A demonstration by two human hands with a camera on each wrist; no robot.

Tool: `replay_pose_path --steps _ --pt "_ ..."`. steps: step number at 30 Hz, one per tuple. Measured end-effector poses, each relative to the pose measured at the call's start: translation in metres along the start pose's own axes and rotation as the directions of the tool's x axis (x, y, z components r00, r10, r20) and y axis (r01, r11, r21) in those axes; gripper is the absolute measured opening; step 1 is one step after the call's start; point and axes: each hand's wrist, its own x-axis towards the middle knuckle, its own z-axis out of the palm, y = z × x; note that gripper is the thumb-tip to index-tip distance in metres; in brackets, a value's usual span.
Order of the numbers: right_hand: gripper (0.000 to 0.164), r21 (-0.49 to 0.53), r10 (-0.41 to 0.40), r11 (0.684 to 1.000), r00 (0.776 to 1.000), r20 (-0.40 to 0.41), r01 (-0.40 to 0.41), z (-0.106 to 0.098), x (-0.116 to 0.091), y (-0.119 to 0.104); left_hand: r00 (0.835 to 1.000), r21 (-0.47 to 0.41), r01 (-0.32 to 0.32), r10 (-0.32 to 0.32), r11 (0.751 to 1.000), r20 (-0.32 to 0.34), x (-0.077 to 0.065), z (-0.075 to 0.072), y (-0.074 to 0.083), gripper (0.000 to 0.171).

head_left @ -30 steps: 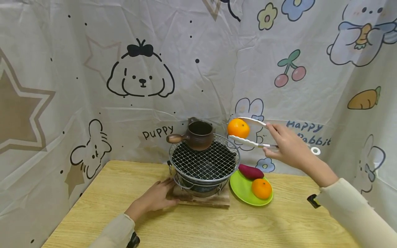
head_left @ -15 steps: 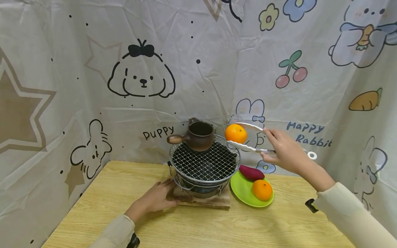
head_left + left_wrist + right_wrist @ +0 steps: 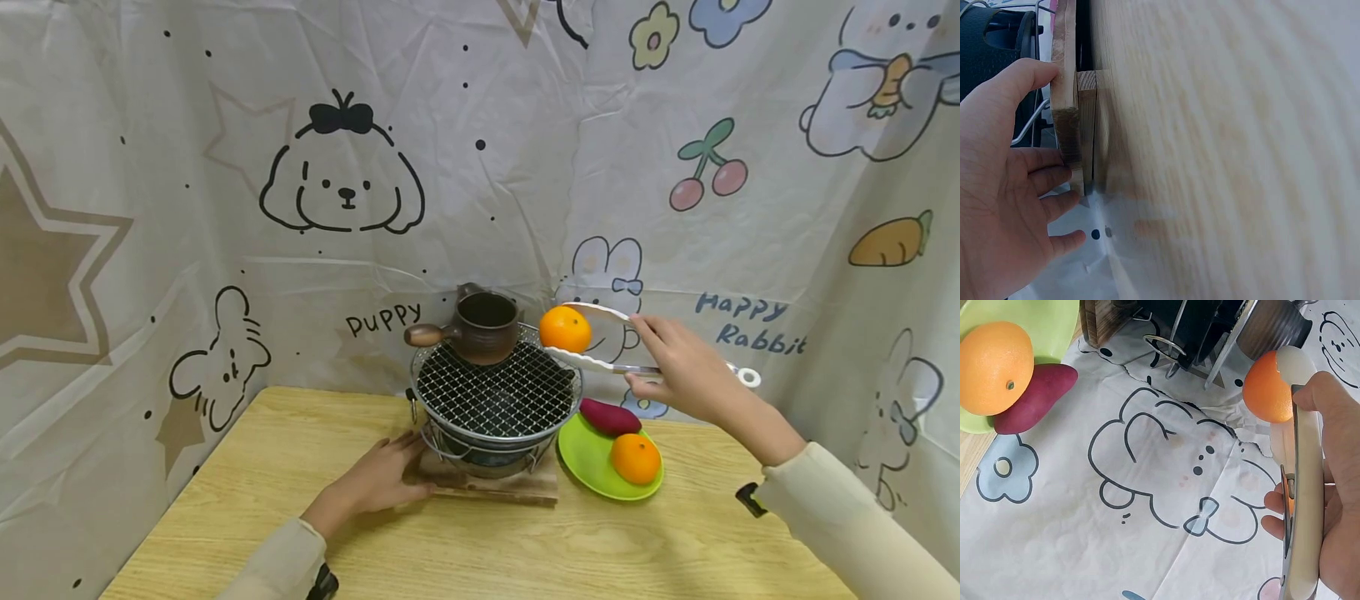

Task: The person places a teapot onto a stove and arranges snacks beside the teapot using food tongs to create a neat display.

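My right hand grips white-tipped metal tongs, which clasp an orange between their tips. The orange is up in the air, overlapping the right rear rim of the round tabletop grill in the head view. From the right wrist, the tongs' handle runs along my palm, thumb on its top arm. At the left, my left hand rests against the corner of the wooden board under the grill. The left wrist view shows thumb and fingertips touching that board, other fingers spread loosely.
A brown clay pot with a wooden side handle stands at the back of the wire mesh. Right of the grill, a green plate holds a second orange and a purple sweet potato. A printed cloth hangs behind the table.
My right hand has moved left and slightly down, carrying the tongs and the orange closer to the grill. My left hand stays at the board.
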Motion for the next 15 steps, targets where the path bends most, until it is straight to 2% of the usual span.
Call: replay_pose_path --steps 9,15 --pt "0.081 -0.01 -0.004 1.0 0.999 0.035 0.004 -0.0024 0.0012 -0.005 1.0 0.003 -0.004 0.004 1.0 -0.009 0.0004 -0.0003 0.0001 0.085" --pt "0.08 -0.015 -0.022 1.0 0.999 0.028 0.022 0.0009 0.0006 -0.0064 1.0 0.002 -0.004 0.004 1.0 -0.01 -0.0002 0.0001 0.0002 0.086"
